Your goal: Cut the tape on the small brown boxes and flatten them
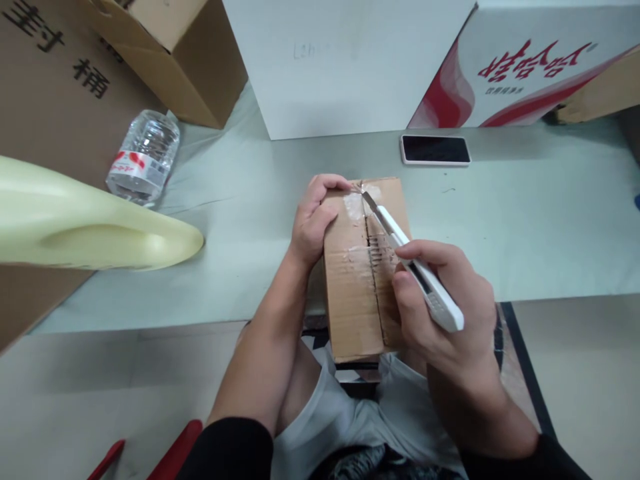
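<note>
A small brown cardboard box (350, 300) lies partly on the table, its near end jutting over the front edge. Its lid seam runs lengthwise, with torn patches and bits of clear tape around it. My left hand (315, 217) grips the box's far left corner, fingers bent over the top. In my right hand (445, 300) is a white box cutter (420, 267), held with fingers wrapped round the handle. The blade is out, and its tip touches the far end of the seam, close to my left fingertips.
A phone (435, 151) lies behind the box to the right. Large white cartons (345, 73) stand along the back. On the left are a clear plastic bottle (145, 157), a pale yellow object (100, 220) and brown cartons (200, 73). The table's front edge passes beneath my forearms.
</note>
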### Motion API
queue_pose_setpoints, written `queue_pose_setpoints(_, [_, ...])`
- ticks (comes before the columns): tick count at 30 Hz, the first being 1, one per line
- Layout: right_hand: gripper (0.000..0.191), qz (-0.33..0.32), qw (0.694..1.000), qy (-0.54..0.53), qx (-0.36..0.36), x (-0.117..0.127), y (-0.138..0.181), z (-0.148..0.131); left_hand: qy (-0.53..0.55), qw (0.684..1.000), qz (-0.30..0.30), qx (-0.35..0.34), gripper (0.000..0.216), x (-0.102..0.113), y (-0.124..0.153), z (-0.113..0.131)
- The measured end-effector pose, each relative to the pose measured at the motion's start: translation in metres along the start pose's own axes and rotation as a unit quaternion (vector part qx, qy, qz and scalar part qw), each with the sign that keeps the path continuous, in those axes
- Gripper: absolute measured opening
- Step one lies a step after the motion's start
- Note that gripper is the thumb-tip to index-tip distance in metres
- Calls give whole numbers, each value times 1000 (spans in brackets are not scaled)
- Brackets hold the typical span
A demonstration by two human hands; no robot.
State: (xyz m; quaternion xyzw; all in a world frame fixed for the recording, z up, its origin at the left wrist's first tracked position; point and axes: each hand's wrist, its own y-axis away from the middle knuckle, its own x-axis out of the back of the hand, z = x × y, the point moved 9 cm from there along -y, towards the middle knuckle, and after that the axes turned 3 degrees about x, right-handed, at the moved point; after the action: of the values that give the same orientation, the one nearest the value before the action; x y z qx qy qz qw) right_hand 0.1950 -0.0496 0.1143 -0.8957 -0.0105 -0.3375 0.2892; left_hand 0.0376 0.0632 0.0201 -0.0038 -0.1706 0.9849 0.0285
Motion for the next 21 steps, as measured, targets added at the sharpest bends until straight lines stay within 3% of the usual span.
queue_pose_setpoints(21, [16, -73, 992, 93, 35, -18, -6, -10, 13, 1000, 9, -23, 19, 0, 0, 4])
